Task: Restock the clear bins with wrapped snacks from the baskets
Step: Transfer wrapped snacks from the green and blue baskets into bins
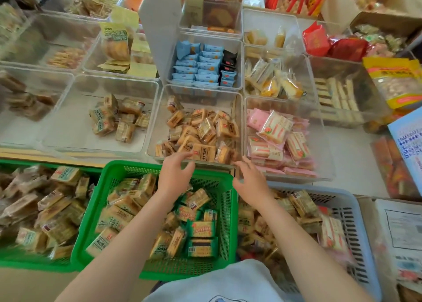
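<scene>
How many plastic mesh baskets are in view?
3: one green plastic mesh basket under the hands, another green basket at far left, one grey-blue plastic basket at right. More may sit outside the view.

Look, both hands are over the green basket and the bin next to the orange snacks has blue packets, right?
Almost. The bin beside the orange snacks holds pink packets, not blue, as the head view shows. Both hands, left and right, do hover by the green basket.
</scene>
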Demonstrator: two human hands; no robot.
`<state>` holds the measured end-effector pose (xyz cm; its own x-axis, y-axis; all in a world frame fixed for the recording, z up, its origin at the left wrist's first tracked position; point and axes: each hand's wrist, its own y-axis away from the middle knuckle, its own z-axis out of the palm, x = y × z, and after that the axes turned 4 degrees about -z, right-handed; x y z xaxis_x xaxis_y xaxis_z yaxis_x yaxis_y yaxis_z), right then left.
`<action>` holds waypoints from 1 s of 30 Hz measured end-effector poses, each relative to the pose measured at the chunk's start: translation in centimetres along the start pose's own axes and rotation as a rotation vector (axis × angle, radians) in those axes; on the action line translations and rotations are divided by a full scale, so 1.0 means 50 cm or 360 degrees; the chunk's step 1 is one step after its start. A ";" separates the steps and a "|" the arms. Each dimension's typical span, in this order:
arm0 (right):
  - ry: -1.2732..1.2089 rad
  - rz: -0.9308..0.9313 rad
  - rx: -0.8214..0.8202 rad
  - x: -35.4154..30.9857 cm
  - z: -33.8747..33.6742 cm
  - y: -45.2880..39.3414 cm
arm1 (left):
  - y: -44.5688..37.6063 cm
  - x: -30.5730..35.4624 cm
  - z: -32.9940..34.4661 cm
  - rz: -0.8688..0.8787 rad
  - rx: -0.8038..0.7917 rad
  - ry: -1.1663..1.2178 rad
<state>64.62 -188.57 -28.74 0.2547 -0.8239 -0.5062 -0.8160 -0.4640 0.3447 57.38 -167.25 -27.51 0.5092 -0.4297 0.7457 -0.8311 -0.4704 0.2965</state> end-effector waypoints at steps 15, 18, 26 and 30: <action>-0.0154 0.0416 -0.0174 0.199 0.116 0.130 | 0.110 -0.011 0.224 -0.0263 -0.0812 0.0054; -0.0315 0.0527 -0.0178 0.189 0.155 0.122 | 0.118 -0.008 0.232 -0.0295 -0.0817 0.0057; -0.0776 0.0925 0.0172 0.187 0.146 0.117 | 0.117 -0.007 0.215 -0.0369 -0.0781 0.0206; -0.1330 0.0965 0.0265 0.176 0.061 0.128 | 0.114 0.005 0.208 -0.0334 -0.0791 0.0299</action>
<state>60.05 -197.82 -33.41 -0.6094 -0.3870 -0.6920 -0.7644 0.0551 0.6424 55.07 -178.07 -31.84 0.6639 -0.2004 0.7204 -0.7449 -0.0922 0.6608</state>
